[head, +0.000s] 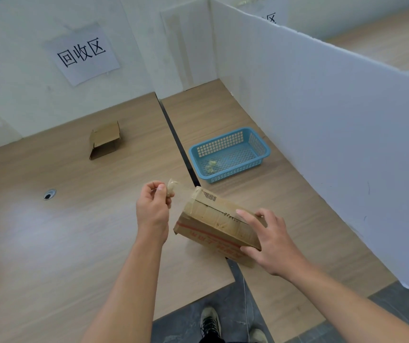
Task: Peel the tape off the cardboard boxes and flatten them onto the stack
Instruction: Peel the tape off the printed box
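In the head view, the left hand [152, 206] pinched a crumpled wad of tape [171, 190] between thumb and curled fingers [154, 184]. A faint clear strip seemed to run from it to the far corner of the cardboard box [213, 224], though that was hard to make out. The right hand [270, 241] gripped the box's near end, fingers spread over the top and thumb on the lower edge, holding it tilted over the counter [74, 231]. Held at one end only, the box could twist or slip under a hard pull. The thin strip could also snap and leave a piece stuck down, or cling to the fingers. The blue basket [230, 154], already holding tape scraps [210, 165], sat across the dark gap [178, 144] between the counters, hemmed in by a white partition [322, 120]. The flattened box [104, 141] lay well apart on the left, with nothing between it and the hands.
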